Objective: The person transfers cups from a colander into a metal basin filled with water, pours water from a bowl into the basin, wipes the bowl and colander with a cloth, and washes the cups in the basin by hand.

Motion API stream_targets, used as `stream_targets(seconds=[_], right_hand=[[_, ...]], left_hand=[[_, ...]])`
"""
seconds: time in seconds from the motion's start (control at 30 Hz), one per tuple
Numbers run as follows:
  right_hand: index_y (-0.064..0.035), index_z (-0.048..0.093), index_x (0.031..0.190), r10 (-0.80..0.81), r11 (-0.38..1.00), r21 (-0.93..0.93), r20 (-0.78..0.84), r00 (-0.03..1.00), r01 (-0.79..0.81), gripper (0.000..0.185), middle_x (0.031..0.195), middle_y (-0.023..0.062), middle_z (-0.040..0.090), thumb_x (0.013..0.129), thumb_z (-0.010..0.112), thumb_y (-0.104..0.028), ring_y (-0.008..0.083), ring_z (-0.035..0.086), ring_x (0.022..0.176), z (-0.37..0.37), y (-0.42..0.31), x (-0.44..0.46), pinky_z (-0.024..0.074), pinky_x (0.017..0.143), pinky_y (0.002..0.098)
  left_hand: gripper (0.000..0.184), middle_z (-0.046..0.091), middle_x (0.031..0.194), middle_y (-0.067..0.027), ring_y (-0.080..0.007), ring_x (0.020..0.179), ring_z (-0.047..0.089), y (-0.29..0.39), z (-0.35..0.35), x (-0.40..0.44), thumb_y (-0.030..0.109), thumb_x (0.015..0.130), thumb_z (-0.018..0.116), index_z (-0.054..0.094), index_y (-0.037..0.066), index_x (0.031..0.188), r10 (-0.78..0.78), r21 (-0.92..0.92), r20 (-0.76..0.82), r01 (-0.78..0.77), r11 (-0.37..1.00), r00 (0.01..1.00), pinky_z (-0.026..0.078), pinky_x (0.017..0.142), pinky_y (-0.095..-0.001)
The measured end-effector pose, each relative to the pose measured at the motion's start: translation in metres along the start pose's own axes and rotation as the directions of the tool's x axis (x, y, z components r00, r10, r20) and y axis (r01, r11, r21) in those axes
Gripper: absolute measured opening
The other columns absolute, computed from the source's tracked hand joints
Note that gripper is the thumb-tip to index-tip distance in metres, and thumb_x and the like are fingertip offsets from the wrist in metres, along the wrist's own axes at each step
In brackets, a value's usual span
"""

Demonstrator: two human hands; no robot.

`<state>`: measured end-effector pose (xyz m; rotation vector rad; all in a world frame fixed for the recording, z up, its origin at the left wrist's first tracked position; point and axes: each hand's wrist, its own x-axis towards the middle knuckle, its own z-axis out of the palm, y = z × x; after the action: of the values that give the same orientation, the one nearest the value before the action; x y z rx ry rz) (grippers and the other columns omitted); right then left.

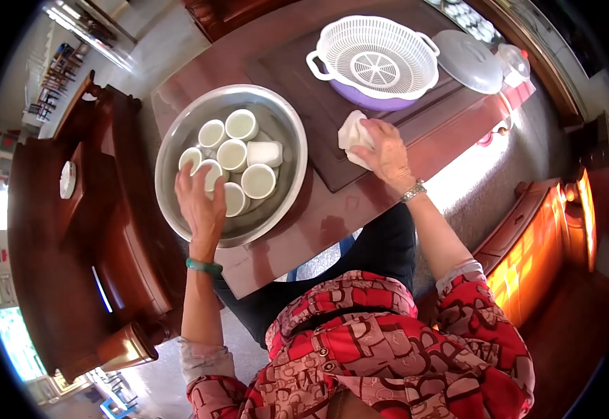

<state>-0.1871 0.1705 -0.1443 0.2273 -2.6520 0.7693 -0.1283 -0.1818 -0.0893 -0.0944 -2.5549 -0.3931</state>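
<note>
Cups (232,155), plain white, 8 in basin (296,150)

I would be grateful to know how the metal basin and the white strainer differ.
The metal basin is grey with solid walls, whereas the white strainer is slotted. The metal basin has a plain rim; the white strainer has two loop handles. The metal basin holds white cups, while the white strainer sits in a purple basin. Both are round and open at the top.
</note>
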Motion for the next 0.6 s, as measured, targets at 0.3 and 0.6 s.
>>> stream_targets(seconds=[0.3,0.6], right_hand=[[-0.0135,0.056,0.119,-0.079,0.996,0.025,-0.060,0.995,0.081,0.048,0.120,0.0073,0.052,0.074,0.069,-0.026,0.0284,0.043,0.116,0.021,-0.005,-0.026,0.0270,0.101,0.0484],[-0.0150,0.056,0.118,-0.007,0.999,0.051,-0.086,0.996,0.012,0.041,0.118,0.0063,0.052,0.079,0.065,-0.023,0.0282,0.041,0.118,0.029,-0.001,-0.027,0.0250,0.103,0.0494]], left_hand=[[0.054,0.041,0.135,-0.0149,-0.0372,0.134,0.027,0.063,0.062,0.061,0.030,0.069,0.071,0.056,0.015,0.118,0.211,0.206,0.591,-0.399,0.894,0.778,0.021,0.099,-0.0679],[0.050,0.059,0.113,-0.0085,-0.0336,0.128,0.037,0.067,0.081,0.067,0.017,0.066,0.069,0.052,0.010,0.113,0.077,0.218,0.737,-0.344,0.913,0.671,0.007,0.099,-0.0737]])
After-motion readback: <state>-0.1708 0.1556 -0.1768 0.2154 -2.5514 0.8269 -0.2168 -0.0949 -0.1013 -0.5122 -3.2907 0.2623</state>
